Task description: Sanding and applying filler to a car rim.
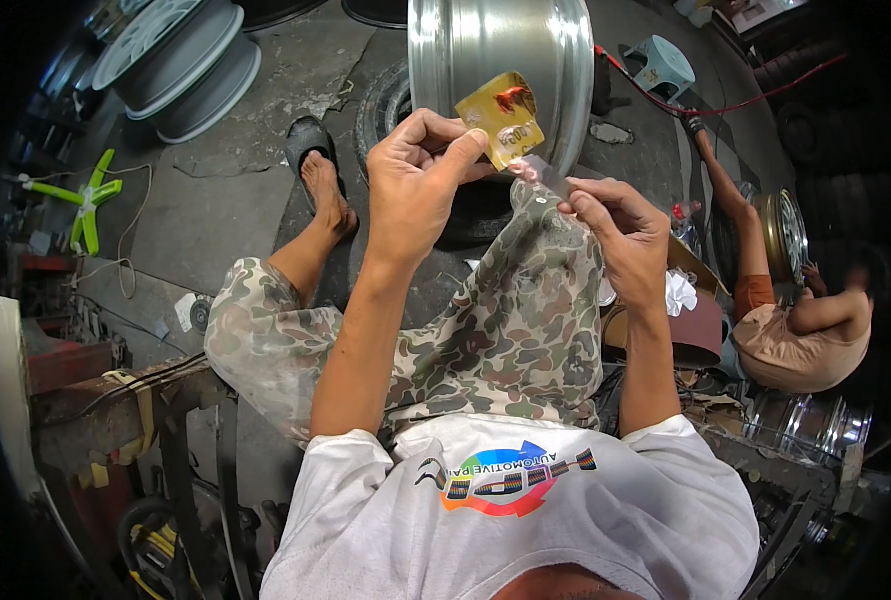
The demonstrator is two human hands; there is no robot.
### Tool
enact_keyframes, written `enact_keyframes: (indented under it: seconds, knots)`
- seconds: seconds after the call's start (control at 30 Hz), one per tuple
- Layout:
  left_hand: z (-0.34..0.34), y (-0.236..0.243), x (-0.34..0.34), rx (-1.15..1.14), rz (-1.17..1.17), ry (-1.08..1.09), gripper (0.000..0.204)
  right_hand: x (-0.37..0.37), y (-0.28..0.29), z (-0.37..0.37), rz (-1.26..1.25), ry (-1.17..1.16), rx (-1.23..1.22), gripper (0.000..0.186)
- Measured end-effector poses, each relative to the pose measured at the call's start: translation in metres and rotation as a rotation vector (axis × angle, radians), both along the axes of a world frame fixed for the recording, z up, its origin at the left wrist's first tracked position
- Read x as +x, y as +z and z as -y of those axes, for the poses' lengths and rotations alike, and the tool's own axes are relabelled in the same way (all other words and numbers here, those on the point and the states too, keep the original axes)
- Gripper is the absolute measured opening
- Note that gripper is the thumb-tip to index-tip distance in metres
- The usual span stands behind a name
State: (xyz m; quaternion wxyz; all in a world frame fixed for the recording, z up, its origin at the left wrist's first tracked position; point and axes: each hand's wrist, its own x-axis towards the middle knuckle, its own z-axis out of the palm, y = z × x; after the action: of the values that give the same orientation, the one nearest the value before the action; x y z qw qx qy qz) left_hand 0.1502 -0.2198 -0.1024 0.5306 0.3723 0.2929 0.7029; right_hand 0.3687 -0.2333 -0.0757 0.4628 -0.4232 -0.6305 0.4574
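Left hand [415, 170]: raised above the knees, thumb and forefinger pinched on the lower left edge of a small gold packet [501, 118].
Right hand [620, 235]: fingertips pinched on a clear plastic strip [543, 178] that trails off the packet's lower corner.
Gold packet: square, shiny, with a red mark near the top; held in the air in front of the silver wheel rim [500, 60], tilted.
Clear strip: nearly see-through against the camouflage shorts [505, 320]; edges hard to make out, so whether joined to the packet or torn free cannot be told.
Hidden: right foot and most of the right leg, behind the hands and the shorts; base of the rim, behind the packet and fingers.
Cut off: top of the rim at the upper edge; white shirt [525, 520] at the lower edge.
Shirt print: rainbow-coloured emblem on the chest, seen upside down.
Bare left foot [325, 190]: resting on a dark sandal [303, 138] on the concrete floor.
Far right: another person's back and arm [800, 335], seated among more rims, partly lost in shadow.
Upper left: stacked pale rims [180, 60], bent by the lens.
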Motion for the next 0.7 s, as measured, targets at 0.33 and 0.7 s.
enact_keyframes:
  seconds: [0.33, 0.7]
  knots:
    - [0.001, -0.007, 0.001, -0.165, 0.294, -0.162, 0.009, -0.019, -0.012, -0.003, 0.362, -0.159, 0.623, 0.023]
    - [0.002, 0.0, 0.004, -0.056, 0.014, 0.061, 0.009, -0.014, 0.005, 0.002, 0.42, -0.121, 0.62, 0.022]
